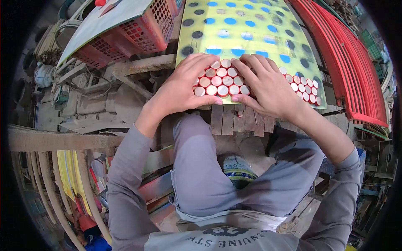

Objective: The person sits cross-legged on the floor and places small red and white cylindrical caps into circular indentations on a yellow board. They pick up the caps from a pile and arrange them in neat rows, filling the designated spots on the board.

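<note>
Several small round pieces with pale tops and red sides point(216, 81) stand packed in rows near the front edge of a yellow-green board point(238, 29) printed with blue and dark dots. My left hand point(193, 83) curves around the left side of this cluster, its thumb along the front row. Around the right side curves my right hand point(267, 83), thumb also at the front. The fingertips of both hands rest by the back rows, and the two thumbs are a little apart. A second group of the same pieces point(303, 88) stands to the right of my right hand.
A red plastic crate point(138, 34) with a pale sheet point(103, 23) over it is at the upper left. Red slatted panels point(342, 59) lean at the right. One loose piece point(240, 114) lies on wooden slats point(232, 120) below the board. A person point(91, 232) is partly visible at the lower left.
</note>
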Demonstrator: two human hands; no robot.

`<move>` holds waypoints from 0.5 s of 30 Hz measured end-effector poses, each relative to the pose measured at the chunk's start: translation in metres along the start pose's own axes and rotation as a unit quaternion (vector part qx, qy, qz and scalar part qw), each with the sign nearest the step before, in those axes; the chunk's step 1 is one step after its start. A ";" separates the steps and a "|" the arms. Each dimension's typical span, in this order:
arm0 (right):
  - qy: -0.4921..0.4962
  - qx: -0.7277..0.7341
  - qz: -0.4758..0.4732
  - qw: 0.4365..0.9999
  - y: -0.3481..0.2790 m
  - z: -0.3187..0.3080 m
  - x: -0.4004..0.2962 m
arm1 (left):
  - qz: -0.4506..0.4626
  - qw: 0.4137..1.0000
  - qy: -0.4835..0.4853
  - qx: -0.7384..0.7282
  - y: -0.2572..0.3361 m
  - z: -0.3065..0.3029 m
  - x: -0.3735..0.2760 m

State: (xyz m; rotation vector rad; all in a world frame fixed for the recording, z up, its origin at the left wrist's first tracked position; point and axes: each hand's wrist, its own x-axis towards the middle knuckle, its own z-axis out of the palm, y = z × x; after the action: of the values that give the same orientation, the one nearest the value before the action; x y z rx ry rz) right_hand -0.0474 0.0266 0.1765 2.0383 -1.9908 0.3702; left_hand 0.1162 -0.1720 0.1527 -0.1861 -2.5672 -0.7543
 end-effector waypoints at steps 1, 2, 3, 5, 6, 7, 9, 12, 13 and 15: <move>0.000 -0.003 0.001 1.000 0.000 0.000 0.000 | 0.002 1.000 0.002 -0.010 0.000 -0.001 0.000; 0.000 -0.010 -0.001 1.000 0.000 -0.002 0.000 | 0.004 1.000 0.005 -0.019 0.001 -0.002 0.001; 0.001 -0.016 -0.001 1.000 0.000 -0.003 0.000 | 0.006 1.000 0.006 -0.028 0.001 -0.003 0.001; 0.002 -0.024 0.001 1.000 0.000 -0.007 0.000 | 0.012 1.000 0.006 -0.022 0.001 -0.006 0.000; 0.001 -0.025 0.003 1.000 0.001 -0.010 0.000 | 0.015 1.000 0.005 -0.019 0.002 -0.008 0.000; 0.001 -0.027 0.006 1.000 0.002 -0.014 0.000 | 0.013 1.000 -0.001 -0.013 0.002 -0.011 -0.001; 0.005 -0.020 0.019 1.000 0.006 -0.021 -0.001 | 0.010 1.000 -0.015 0.001 0.001 -0.020 -0.004; 0.003 -0.020 0.024 1.000 0.015 -0.034 -0.003 | -0.009 0.999 -0.038 0.000 -0.010 -0.032 -0.012; 0.006 -0.015 0.026 1.000 0.018 -0.038 -0.004 | -0.030 0.999 -0.037 0.001 -0.012 -0.035 -0.015; 0.010 -0.008 0.029 0.999 0.026 -0.044 -0.006 | -0.068 0.997 -0.033 0.002 -0.017 -0.038 -0.021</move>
State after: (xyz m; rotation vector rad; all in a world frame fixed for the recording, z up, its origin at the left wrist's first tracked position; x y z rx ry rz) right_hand -0.0732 0.0479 0.2154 1.9624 -2.0374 0.3835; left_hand 0.1452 -0.2070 0.1629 -0.0346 -2.6657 -0.8049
